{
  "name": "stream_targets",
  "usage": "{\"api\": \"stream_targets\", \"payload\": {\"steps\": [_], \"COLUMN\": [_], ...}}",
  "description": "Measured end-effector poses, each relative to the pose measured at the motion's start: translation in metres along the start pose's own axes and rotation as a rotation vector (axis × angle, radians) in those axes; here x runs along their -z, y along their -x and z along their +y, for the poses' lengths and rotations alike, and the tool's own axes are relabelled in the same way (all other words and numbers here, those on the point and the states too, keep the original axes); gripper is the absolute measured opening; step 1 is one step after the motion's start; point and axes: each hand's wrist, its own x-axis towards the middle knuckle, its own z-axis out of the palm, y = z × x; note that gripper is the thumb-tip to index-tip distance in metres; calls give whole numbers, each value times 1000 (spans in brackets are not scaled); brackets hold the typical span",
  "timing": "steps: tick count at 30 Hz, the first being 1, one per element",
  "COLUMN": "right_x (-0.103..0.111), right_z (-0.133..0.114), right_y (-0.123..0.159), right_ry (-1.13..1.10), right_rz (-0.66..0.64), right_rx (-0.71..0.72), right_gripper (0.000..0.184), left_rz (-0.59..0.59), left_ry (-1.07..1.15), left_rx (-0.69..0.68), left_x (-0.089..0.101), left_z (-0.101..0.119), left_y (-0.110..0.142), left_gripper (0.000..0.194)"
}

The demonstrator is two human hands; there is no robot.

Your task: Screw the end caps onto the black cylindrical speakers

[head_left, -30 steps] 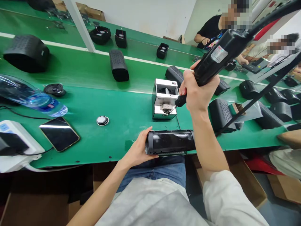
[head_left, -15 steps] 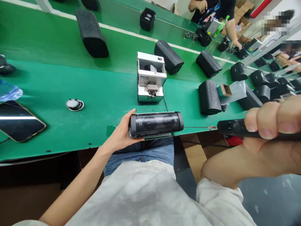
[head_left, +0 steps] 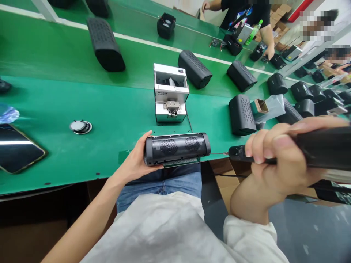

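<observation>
My left hand (head_left: 135, 160) grips the left end of a black cylindrical speaker (head_left: 177, 148) that lies sideways at the near edge of the green bench (head_left: 68, 153). My right hand (head_left: 276, 164) is wrapped round a black electric screwdriver (head_left: 315, 149) held level. Its thin bit points left and meets the speaker's right end cap. A white screw feeder box (head_left: 170, 93) stands on the bench just behind the speaker.
Several black speaker housings (head_left: 242, 115) lie on the bench and on the conveyor belt (head_left: 63, 62) behind it. A small round driver (head_left: 80, 126) and a phone (head_left: 16, 148) lie to the left. Other people work at the far right; cardboard boxes (head_left: 227, 182) stand under the bench.
My right hand swung the screwdriver from the screw feeder down to the right of the speaker, then brought its bit in to the right end cap. My left hand kept hold of the speaker.
</observation>
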Motion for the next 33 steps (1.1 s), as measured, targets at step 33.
{"api": "stream_targets", "payload": {"steps": [33], "right_x": [67], "right_z": [-10], "right_y": [-11], "right_ry": [-228], "right_rz": [-98], "right_rx": [-1], "right_gripper": [21], "left_rz": [82], "left_ry": [-22], "left_rx": [-104], "left_x": [6], "left_z": [10], "left_y": [6], "left_gripper": [94]}}
